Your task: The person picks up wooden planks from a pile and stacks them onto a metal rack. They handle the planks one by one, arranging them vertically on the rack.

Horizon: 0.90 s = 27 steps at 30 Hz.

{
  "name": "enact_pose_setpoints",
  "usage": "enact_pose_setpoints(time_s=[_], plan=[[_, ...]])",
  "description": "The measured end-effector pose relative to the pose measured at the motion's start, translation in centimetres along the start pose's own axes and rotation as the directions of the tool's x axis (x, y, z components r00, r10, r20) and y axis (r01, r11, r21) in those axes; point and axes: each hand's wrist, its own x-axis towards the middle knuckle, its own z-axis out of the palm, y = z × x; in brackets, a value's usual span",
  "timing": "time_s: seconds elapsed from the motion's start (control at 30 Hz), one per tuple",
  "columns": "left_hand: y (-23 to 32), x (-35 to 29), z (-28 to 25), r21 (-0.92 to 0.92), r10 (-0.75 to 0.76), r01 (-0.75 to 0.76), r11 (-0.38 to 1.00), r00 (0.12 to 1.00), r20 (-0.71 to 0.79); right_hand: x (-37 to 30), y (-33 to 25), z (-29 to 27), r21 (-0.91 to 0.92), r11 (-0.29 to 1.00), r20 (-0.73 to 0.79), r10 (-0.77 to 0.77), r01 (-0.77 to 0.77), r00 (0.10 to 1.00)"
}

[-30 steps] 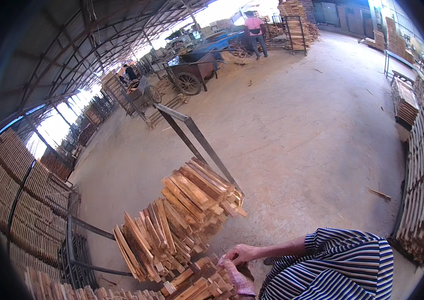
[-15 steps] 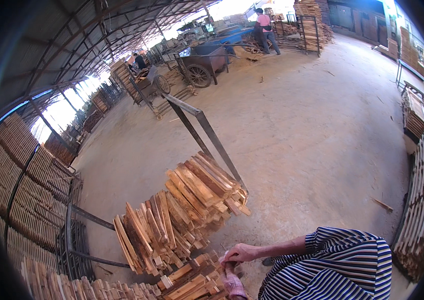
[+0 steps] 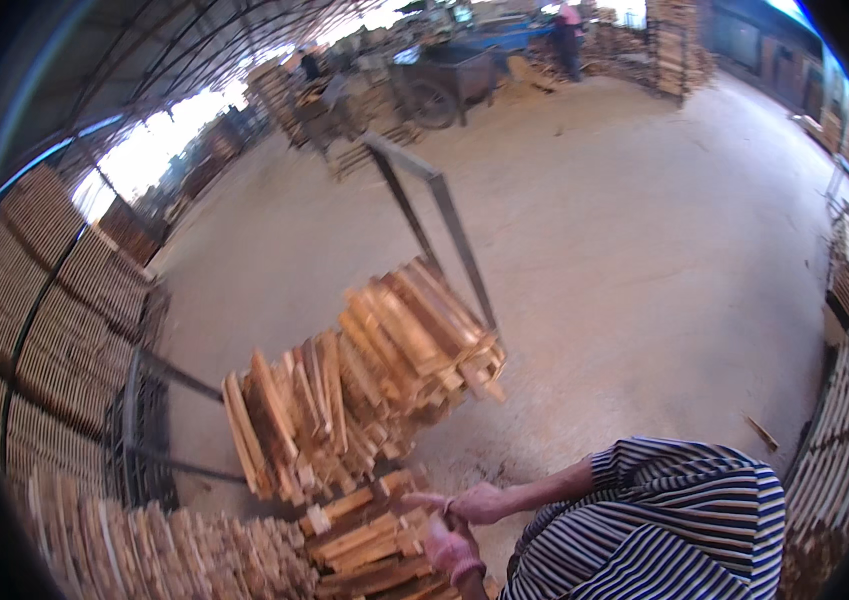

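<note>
My left hand (image 3: 452, 549), in a pinkish knitted glove, comes up from the lower edge. My right hand (image 3: 478, 503) meets it from the right, below a striped sleeve. The two hands touch at the fingers, where a narrow, pale finger-like shape points left; blur hides whether it is a finger or glove cloth. My right fingers look closed at that spot, but what they hold cannot be made out. Just beside and below the hands lie short wooden sticks (image 3: 369, 545). Beyond them, a larger heap of sawn wood strips (image 3: 374, 365) rests against a metal frame (image 3: 439, 215).
Tightly stacked strips (image 3: 164, 550) fill the lower left, with tall slatted stacks (image 3: 39, 330) behind. More stacked wood (image 3: 844, 400) lines the right. A wheeled cart (image 3: 444, 80) and a person (image 3: 566, 45) are far off on the concrete floor. One loose stick (image 3: 760, 433) lies at right.
The view has tilted and shifted, so the wood heap sits higher and the far cart nears the top edge. Both hands remain together; the gloved hand has moved up slightly and a pale point now extends left.
</note>
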Motion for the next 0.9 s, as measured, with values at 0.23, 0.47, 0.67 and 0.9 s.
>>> enact_pose_setpoints(time_s=[0.23, 0.47, 0.67, 0.9], plan=[[1.5, 0.5, 1.5, 0.253, -0.035, 0.003, 0.968, 0.992, 0.120, 3.2, 5.1, 0.7, 0.781, 0.558, 0.274, 0.094, -0.279, 0.957], [0.6, 0.9, 3.6, 0.170, -0.052, 0.041, 0.985, 0.997, 0.059, 3.3, 5.8, -1.3, 0.882, 0.465, -0.075, -0.014, 0.073, 0.997], [4.0, 2.7, 2.5, 0.140, -0.194, 0.177, 0.974, 0.974, 0.119, 6.1, 4.5, -1.0, 0.991, 0.110, -0.067, -0.085, 0.077, 0.994], [-0.4, -0.3, 0.5, 0.037, -0.360, 0.360, 0.932, 0.933, 0.010, 8.1, -3.1, 0.3, 0.919, -0.150, 0.214, -0.588, -0.365, 0.780]])
